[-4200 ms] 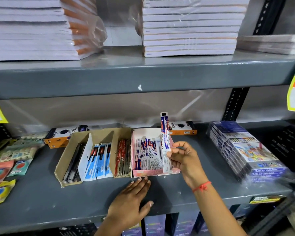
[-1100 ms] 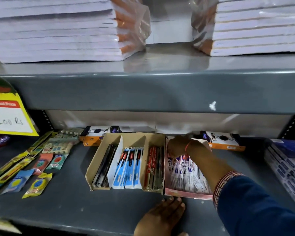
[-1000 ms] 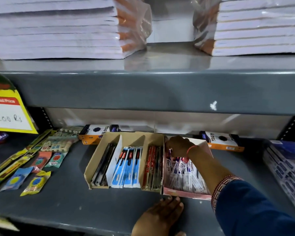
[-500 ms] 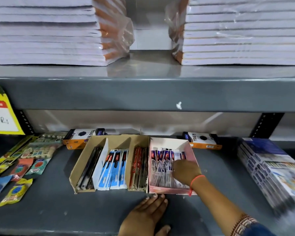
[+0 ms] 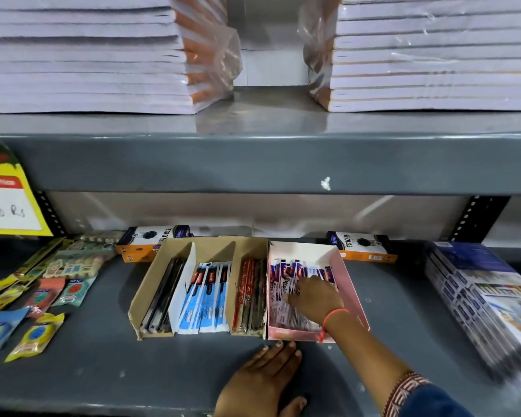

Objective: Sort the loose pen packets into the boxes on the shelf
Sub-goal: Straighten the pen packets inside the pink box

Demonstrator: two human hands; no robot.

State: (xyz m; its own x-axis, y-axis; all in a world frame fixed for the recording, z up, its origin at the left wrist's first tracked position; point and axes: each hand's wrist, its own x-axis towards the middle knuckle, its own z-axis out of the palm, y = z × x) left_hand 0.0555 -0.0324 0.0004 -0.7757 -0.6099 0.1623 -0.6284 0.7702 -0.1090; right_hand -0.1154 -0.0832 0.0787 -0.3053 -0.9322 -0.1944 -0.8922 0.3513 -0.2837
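Observation:
A pink box (image 5: 350,284) on the grey shelf (image 5: 103,371) holds several purple-and-white pen packets (image 5: 283,272). My right hand (image 5: 315,299) lies palm down on those packets inside the box, fingers spread, gripping nothing that I can see. To the left stands a brown cardboard box (image 5: 149,281) with dividers, filled with black pen packets (image 5: 163,296), blue-and-white pen packets (image 5: 206,296) and red pen packets (image 5: 248,296). My left hand (image 5: 262,380) rests flat on the shelf, fingertips at the pink box's front edge.
Two orange-and-white pen cartons (image 5: 149,243) (image 5: 363,248) lie behind the boxes. Wrapped stationery packs (image 5: 478,296) are stacked at right, small sachets (image 5: 33,335) lie at left. A yellow price tag (image 5: 6,203) hangs left. The upper shelf edge (image 5: 253,164) carries wrapped notebook stacks (image 5: 88,55).
The packet my right hand held upright is no longer in it. That hand went to the pink box's far end, then drew back to its middle. My left hand stayed put.

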